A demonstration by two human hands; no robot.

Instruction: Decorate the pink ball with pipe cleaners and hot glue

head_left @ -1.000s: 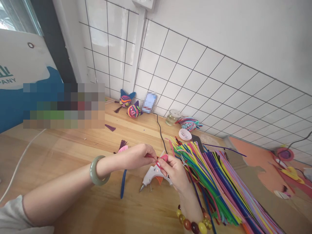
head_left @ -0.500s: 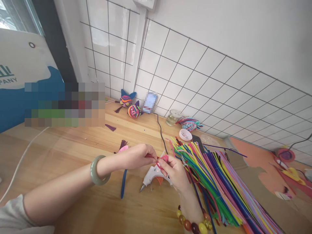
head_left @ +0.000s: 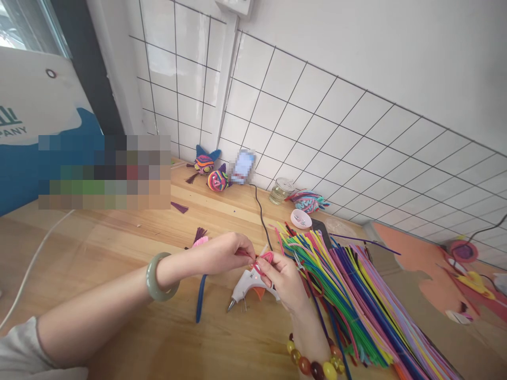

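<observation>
Between my two hands is a bent loop of pink-red pipe cleaner [head_left: 268, 258]. My left hand [head_left: 233, 253] pinches one end of it, fingertips closed. My right hand [head_left: 283, 274] grips the loop between thumb and fingers, its tips almost touching those of the left. Just beneath the hands a white glue gun [head_left: 246, 285] lies on the wooden table, its metal nozzle pointing lower left. Left of it lies a dark blue pipe cleaner piece [head_left: 200, 298]. A pink piece with a dark tassel [head_left: 200, 233] is partly hidden behind my left wrist.
A big spread of coloured pipe cleaners [head_left: 352, 295] covers the table at right. Along the wall stand two striped craft figures [head_left: 217, 180], a phone [head_left: 243, 167], a glass jar [head_left: 281, 190] and a small pink bowl [head_left: 301, 218]. A black cable [head_left: 260, 206] crosses the wood.
</observation>
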